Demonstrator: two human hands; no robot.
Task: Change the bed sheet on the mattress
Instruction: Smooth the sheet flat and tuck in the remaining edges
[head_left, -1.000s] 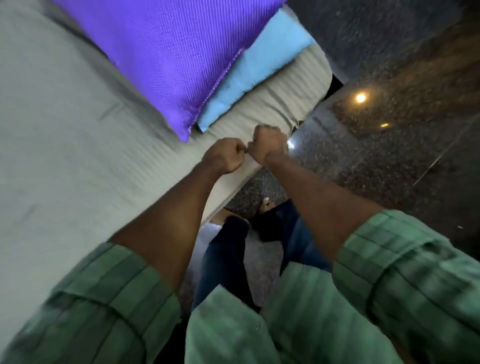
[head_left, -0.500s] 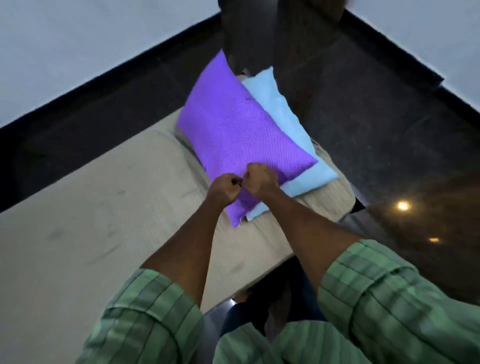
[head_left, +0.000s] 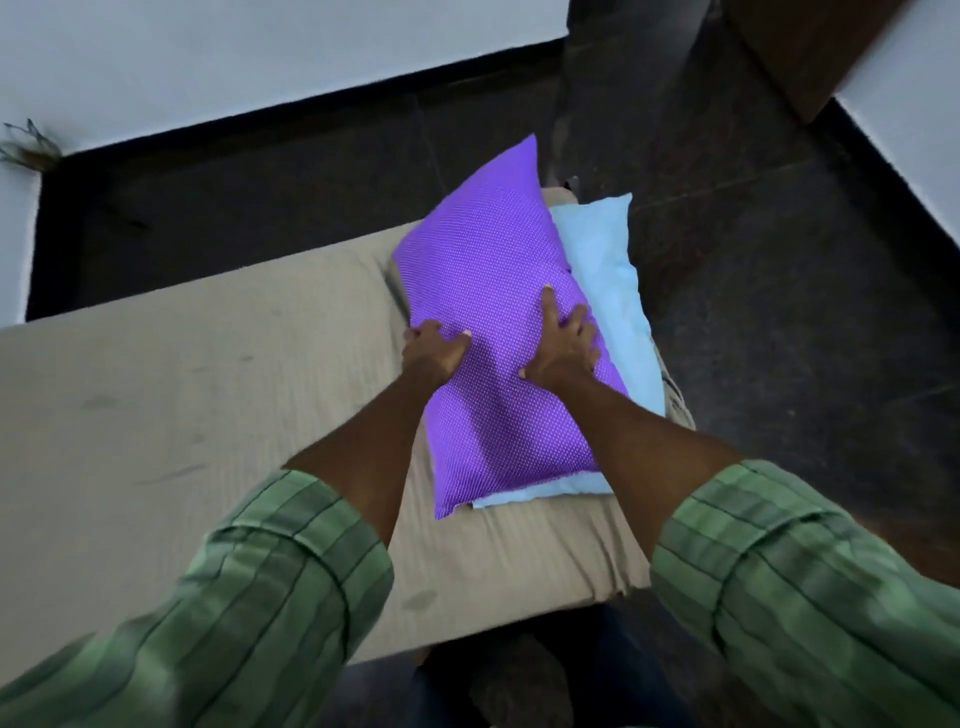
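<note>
A mattress with a beige sheet (head_left: 171, 415) fills the left and centre of the head view. At its right end a purple pillow (head_left: 488, 260) lies on top of a light blue pillow (head_left: 608, 260). My left hand (head_left: 434, 353) grips the purple pillow's left edge, its fingers curled over the side and its thumb on top. On the same pillow's right half my right hand (head_left: 563, 345) lies flat, with its fingers spread and straight.
Dark polished floor (head_left: 779, 291) surrounds the mattress on the far and right sides. White walls with a black skirting (head_left: 311, 98) run along the back and right. A brown wooden piece (head_left: 810, 47) stands at the top right. My legs are at the mattress's near edge.
Both hands were fists held together above the mattress edge. They have moved apart onto the purple pillow, the right one opening flat. The camera has tilted up, showing the whole pillow end.
</note>
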